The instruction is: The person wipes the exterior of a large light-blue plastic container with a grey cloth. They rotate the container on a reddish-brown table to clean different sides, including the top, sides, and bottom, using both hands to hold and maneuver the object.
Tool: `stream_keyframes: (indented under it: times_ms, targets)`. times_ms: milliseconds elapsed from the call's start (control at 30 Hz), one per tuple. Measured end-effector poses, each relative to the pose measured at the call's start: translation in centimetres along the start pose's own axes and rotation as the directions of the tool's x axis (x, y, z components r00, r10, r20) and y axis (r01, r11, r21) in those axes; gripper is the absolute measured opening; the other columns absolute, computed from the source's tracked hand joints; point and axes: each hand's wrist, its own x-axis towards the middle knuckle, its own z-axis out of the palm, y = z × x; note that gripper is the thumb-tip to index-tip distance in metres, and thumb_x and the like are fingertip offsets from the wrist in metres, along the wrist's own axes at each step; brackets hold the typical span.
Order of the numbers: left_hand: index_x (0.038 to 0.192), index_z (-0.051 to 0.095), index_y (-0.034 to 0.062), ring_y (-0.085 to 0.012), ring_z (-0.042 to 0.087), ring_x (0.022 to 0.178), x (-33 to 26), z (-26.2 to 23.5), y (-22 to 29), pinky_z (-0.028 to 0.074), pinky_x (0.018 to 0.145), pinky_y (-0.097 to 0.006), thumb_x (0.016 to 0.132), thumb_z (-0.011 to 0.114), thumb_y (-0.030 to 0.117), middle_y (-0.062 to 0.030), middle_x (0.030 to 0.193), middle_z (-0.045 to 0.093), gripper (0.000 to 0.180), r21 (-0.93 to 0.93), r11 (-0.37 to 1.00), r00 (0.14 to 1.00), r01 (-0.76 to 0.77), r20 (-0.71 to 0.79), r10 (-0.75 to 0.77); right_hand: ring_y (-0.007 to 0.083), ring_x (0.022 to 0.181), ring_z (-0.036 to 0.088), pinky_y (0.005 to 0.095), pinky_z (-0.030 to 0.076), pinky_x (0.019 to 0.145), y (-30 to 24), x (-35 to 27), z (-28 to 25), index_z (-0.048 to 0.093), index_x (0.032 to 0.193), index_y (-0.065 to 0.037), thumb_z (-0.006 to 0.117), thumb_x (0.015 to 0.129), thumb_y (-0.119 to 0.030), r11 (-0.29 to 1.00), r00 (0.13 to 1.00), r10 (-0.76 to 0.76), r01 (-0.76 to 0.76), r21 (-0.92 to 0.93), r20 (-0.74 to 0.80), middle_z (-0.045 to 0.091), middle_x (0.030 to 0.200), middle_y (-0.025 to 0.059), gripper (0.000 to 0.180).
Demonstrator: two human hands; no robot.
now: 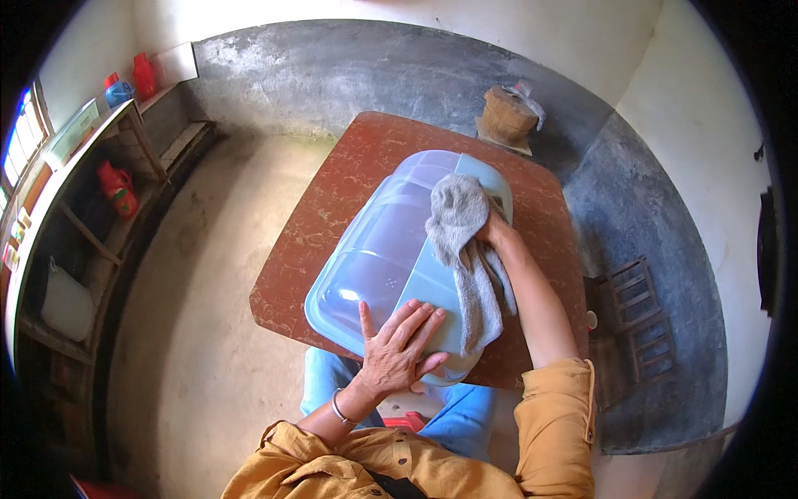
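Observation:
A large plastic box (366, 258) with a domed lid, part clear and part pale blue, lies on the red-brown marbled table (312, 220). My left hand (397, 345) rests on the lid's near end, fingers spread out. At the lid's right side, my right hand (496, 229) grips a grey cloth (459, 218). The cloth is bunched against the pale blue part, and its loose ends hang down toward me. Most of my right fingers are hidden behind the cloth.
A brown pot-like container (507, 115) stands by the table's far right corner. Along the left wall runs a shelf unit (91, 237) with red jugs (118, 190) and a white canister (66, 301). On the right, a dark wooden chair (640, 312) stands near the wall.

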Motion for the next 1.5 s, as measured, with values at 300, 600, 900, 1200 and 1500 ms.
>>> stream_keyframes:
  times_ms: [300,600,900,1200,1500]
  targets:
    - [0.130,0.057,0.0195,-0.0166,0.049,0.124,-0.5,0.5,0.5,-0.006,0.110,-0.065,0.087,0.053,0.055,-0.0001,0.127,0.055,0.056,-0.058,0.998,0.999,0.039,-0.017,-0.040,0.0219,0.130,0.038,0.0331,0.024,0.113,-4.0,-6.7,4.0,0.036,0.141,-0.004,0.068,0.083,-0.019,0.932,0.990,0.122,-0.141,0.333,0.077,0.041,0.142,0.0120,0.068]
    - [0.127,0.060,0.0182,-0.0193,0.052,0.120,-0.2,0.2,0.2,-0.005,0.112,-0.063,0.087,0.051,0.059,-0.0019,0.123,0.056,0.058,0.010,1.000,1.000,0.001,-0.007,-0.001,0.0210,0.112,0.054,0.0349,0.039,0.103,0.2,2.3,-3.3,0.055,0.122,-0.007,0.061,0.087,-0.029,0.917,0.997,0.080,-0.080,-0.391,-0.017,0.058,0.123,0.0104,0.041]
    - [0.129,0.058,0.0201,-0.0158,0.050,0.123,-0.4,0.4,0.2,-0.008,0.110,-0.065,0.088,0.046,0.060,0.0013,0.124,0.057,0.059,-0.013,1.000,0.999,0.020,-0.029,-0.020,0.0226,0.137,0.030,0.0333,0.016,0.117,-4.8,-5.8,2.8,0.027,0.145,-0.004,0.071,0.082,-0.024,0.935,0.977,0.166,-0.199,0.294,0.135,0.033,0.148,0.0118,0.079]
    - [0.124,0.061,0.0129,-0.0255,0.045,0.128,-0.5,0.1,0.8,-0.004,0.112,-0.063,0.086,0.057,0.051,-0.0025,0.130,0.055,0.054,-0.024,0.999,0.999,0.038,-0.016,-0.038,0.0245,0.123,0.044,0.0377,0.028,0.112,-4.8,-4.0,0.9,0.045,0.132,-0.001,0.064,0.087,-0.022,0.991,0.991,0.114,-0.118,0.062,0.064,0.048,0.133,0.0157,0.053]
    - [0.128,0.057,0.0095,-0.0212,0.048,0.127,-1.3,0.6,1.6,0.040,0.093,-0.036,0.085,0.053,0.011,-0.0057,0.136,0.052,0.044,-0.324,0.921,0.976,-0.217,-0.040,0.216,0.0238,0.131,0.035,0.0345,0.022,0.114,-2.5,-7.1,4.8,0.033,0.140,-0.004,0.065,0.086,-0.023,0.988,0.989,-0.137,0.141,-0.064,0.061,0.040,0.141,0.0128,0.065]
